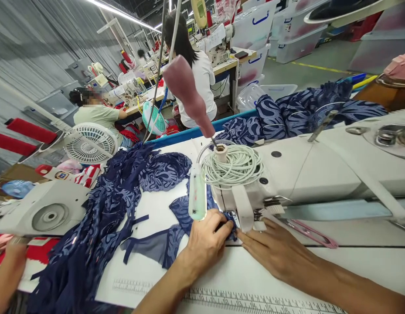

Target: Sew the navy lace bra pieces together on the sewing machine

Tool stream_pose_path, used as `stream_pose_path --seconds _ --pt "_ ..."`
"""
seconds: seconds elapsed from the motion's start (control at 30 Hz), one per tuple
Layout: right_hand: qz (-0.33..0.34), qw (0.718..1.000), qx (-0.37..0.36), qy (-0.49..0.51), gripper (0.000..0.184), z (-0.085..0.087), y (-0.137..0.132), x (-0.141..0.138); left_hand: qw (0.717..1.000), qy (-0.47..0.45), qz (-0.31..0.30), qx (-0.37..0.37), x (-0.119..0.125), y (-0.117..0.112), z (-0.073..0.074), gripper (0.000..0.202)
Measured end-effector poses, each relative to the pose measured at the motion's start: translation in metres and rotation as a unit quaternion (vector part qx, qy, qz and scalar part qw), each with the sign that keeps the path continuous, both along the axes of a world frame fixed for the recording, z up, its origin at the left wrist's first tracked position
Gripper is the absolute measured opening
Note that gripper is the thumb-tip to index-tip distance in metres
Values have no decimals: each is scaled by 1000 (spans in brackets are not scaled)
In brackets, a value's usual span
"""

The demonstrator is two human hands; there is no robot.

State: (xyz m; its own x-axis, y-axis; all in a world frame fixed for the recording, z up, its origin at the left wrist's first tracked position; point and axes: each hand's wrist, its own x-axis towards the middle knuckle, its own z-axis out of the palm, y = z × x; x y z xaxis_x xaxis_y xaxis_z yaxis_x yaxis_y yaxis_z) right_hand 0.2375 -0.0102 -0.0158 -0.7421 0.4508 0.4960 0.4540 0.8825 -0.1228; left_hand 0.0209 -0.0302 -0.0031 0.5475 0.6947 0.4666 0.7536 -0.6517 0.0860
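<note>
Jointly — two hands (205,242) (277,253) steady one lace piece (182,211)

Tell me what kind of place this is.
Most likely a garment sewing factory: the left hand and right hand work navy lace fabric at a sewing machine, and other people sit at machines behind.

navy patterned lace fabric (176,209), white sewing machine (320,170), pink scissors (315,234)

Light: bright, even, from ceiling tube lamps (124,15) at upper left | Shadows: soft, faint, under left hand (205,242) and right hand (277,253) on white bench (287,283) | Glare: mild on sewing machine (320,170) | Focus: sharp centre | Edges: wide-angle stretch, lines bowed
</note>
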Motion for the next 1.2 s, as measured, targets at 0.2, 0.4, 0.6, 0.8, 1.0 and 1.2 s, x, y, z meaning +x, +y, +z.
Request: stream_pose_path --seconds 0.2,0.4,0.6,0.8,1.0,1.2 --pt "14 1000 19 -14 33 -8 -4 3 1000 24 2 20 2 -1 -9 27" --pt "-11 999 35 -18 31 6 1 -1 998 32 30 43 2 8 -6 26" --pt "-40 999 -11 -3 24 10 3 -10 995 -12 99 -19 7 7 -5 21" --pt "-49 999 15 -6 21 0 -3 -9 993 -51 54 -89 -2 6 2 26" --pt "-50 999 7 17 27 8 -2 -11 998 16 33 -57 -3 5 -4 32" --pt "-53 998 -22 9 27 11 -4 -9 999 11 27 -41 -4 3 -7 38"
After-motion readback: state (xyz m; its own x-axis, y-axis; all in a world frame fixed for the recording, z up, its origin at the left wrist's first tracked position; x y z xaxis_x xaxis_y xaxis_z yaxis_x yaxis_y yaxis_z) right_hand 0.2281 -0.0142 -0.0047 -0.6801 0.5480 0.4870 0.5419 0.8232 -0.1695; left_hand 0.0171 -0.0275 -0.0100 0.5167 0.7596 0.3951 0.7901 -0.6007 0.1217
